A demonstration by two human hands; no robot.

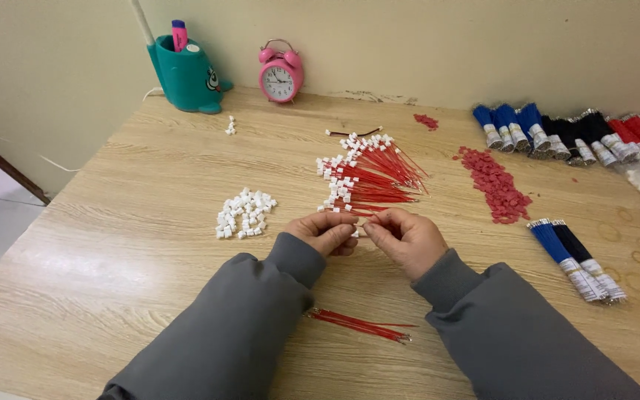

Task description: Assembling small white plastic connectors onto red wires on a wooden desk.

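Loose red wires (361, 325) nearest, unfitted; both hands (368, 235) pinching one wire with a white connector (355, 232); finished pile (368, 172) at twelve o'clock, spare connectors (244, 212) at ten.

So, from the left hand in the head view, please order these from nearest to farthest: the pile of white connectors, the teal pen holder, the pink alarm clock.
From the left hand:
1. Pile of white connectors, just to its left on the table.
2. Pink alarm clock, at the far edge by the wall, slightly left.
3. Teal pen holder, far left corner, a little beyond the clock.
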